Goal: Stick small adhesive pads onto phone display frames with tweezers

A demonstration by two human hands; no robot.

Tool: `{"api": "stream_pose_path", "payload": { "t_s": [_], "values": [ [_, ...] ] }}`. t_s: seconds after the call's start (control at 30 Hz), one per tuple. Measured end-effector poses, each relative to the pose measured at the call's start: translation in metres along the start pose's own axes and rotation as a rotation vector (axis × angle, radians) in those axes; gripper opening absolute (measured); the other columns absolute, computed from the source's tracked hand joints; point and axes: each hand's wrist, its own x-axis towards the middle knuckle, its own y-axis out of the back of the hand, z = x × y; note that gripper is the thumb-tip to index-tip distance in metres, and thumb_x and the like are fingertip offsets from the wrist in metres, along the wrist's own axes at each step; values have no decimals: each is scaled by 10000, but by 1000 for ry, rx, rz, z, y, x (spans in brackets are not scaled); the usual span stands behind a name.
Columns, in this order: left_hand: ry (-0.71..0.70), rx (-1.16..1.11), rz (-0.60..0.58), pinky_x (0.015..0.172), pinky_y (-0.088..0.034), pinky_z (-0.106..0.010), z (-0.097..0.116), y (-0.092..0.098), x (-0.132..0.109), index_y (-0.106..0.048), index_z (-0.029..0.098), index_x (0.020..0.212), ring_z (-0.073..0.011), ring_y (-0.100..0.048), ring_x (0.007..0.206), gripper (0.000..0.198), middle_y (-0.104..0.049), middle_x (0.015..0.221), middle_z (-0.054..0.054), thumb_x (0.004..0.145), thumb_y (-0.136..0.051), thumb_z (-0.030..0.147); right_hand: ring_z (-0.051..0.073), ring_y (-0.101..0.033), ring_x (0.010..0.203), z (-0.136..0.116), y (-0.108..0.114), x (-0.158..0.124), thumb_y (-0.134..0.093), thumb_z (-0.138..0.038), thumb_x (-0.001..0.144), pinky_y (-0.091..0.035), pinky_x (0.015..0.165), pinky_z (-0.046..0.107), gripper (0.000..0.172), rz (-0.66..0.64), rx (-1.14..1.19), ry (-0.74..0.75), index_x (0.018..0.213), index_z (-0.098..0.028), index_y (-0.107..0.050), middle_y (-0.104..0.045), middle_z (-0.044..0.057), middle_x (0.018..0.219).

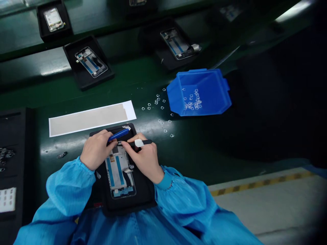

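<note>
A phone frame [120, 175] with blue strips lies in a black tray [139, 195] at the near edge of the green bench. My left hand [95, 149] is closed round a blue tool [119, 134] whose tip points toward the top of the phone frame. My right hand [144, 158] pinches a black tool [143, 142] with a white band, its tip at the frame's upper end. Both hands rest over the top of the frame and hide it there. Blue sleeves cover both arms.
A white-edged adhesive sheet [92, 118] lies just beyond the tray. A tipped blue bin [199, 92] spills several small white square parts [160, 112] onto the bench. Other trays with phone frames [90, 62] [177, 43] [53, 19] sit on the conveyor behind. Black trays [11, 163] stand left.
</note>
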Motion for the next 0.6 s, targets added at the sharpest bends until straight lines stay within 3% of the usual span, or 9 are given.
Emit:
{"api": "stream_pose_path", "payload": {
  "t_s": [0.17, 0.27, 0.33, 0.47, 0.53, 0.6],
  "values": [
    [-11, -66, 68, 718, -490, -304, -1, -1, -4, -674, 223, 971, -215, -666, 890, 152, -683, 980, -34, 902, -567, 305, 154, -557, 532, 3, -1, 1, -655, -388, 844, -401, 542, 270, 215, 4, 71, -25, 731, -230, -564, -574, -19, 599],
    [8, -233, 278, 806, -515, -305, -15, -4, -36, -655, 223, 1112, -216, -663, 973, 257, -684, 1058, -50, 930, -539, 362, 154, -587, 544, 12, -3, -1, -655, -410, 838, -439, 550, 269, 242, 76, 341, -136, 732, -226, -538, -565, -24, 633],
    [107, -281, 386, 830, -529, -317, -25, -13, -70, -642, 215, 1164, -228, -670, 984, 340, -680, 1062, -63, 942, -506, 433, 163, -635, 585, 16, -5, -3, -644, -434, 840, -486, 580, 273, 257, 132, 485, -190, 756, -228, -516, -578, -23, 671],
    [266, -293, 332, 713, -582, -318, -26, -59, -135, -627, 263, 1247, -225, -715, 833, 427, -667, 1047, -55, 905, -514, 492, 157, -665, 611, 13, -12, -6, -616, -433, 856, -532, 610, 275, 224, 200, 557, -171, 816, -233, -524, -594, -28, 711],
    [296, -386, 329, 695, -602, -301, -21, -88, -154, -574, 285, 1334, -228, -727, 884, 482, -659, 1166, -66, 895, -512, 474, 154, -655, 618, 10, -13, -7, -611, -416, 862, -532, 605, 271, 204, 233, 569, -143, 806, -229, -550, -601, -22, 709],
    [331, -532, 373, 801, -607, -298, -22, -105, -160, -513, 284, 1404, -237, -699, 1060, 531, -648, 1276, -63, 914, -471, 483, 149, -630, 605, 9, -12, -6, -595, -401, 877, -523, 596, 270, 193, 260, 575, -111, 804, -222, -592, -598, -19, 686]
  ]
}}
